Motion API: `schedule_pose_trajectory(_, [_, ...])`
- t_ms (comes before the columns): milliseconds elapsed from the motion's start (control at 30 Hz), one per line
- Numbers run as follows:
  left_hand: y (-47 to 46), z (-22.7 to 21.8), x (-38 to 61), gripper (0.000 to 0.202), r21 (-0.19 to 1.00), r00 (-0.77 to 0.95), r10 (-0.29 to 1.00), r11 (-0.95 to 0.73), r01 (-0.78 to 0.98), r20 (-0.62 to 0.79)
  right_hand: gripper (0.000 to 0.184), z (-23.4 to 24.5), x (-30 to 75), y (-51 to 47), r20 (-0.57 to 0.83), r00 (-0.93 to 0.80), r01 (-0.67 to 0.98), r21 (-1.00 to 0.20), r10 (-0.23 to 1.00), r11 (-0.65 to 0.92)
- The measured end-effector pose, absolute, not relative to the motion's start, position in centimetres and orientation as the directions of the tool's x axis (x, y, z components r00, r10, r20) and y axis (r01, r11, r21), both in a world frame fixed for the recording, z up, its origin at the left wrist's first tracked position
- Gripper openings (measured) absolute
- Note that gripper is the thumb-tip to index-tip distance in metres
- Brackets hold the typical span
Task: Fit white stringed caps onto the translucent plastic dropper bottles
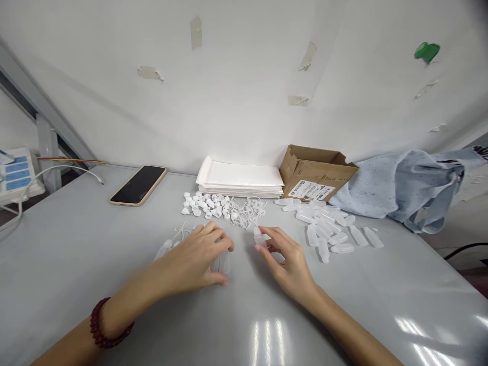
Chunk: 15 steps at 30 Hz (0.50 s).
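My right hand (285, 256) pinches a small translucent plastic bottle (260, 238) by its sides between thumb and fingers, just above the table. My left hand (208, 254) is curled round small translucent bottles (220, 263), partly hidden behind its fingers; I cannot tell how many. Left of that wrist, partly covered by the arm, lie bottles with thin white cords (163, 249). Beyond my hands are a pile of white caps (208, 206) and a heap of white cord loops (247, 211). Several loose bottles (323, 226) lie to the right of my right hand.
A stack of white padded envelopes (240, 178) and an open cardboard box (316, 175) stand against the wall. A phone (139, 185) lies at the back left, near a charging cable (76, 166) and a power strip (19, 173). Light blue cloth (396, 183) is bunched at the right.
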State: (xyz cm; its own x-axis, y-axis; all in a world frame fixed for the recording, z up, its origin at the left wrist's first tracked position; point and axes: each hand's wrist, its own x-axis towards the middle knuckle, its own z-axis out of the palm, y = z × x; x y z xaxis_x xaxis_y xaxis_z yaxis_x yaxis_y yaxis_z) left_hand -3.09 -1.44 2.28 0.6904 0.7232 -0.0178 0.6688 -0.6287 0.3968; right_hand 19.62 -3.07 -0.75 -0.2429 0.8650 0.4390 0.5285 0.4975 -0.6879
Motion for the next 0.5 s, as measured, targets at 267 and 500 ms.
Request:
schedule_pose_trajectory(267, [-1.6,2.4,-3.1,0.044,0.369,0.692,0.722,-0.638,0.676,-0.019,0.027,-0.7,19.5,-3.1,0.381,-0.248,0.535,-0.712,0.891,0.454])
schedule_pose_trajectory(500, [-1.7,1.9,-2.1,0.063,0.359,0.659,0.716,-0.692,0.627,0.231,0.029,-0.9,19.0,-3.4,0.318,-0.265,0.459,-0.789,0.910,0.409])
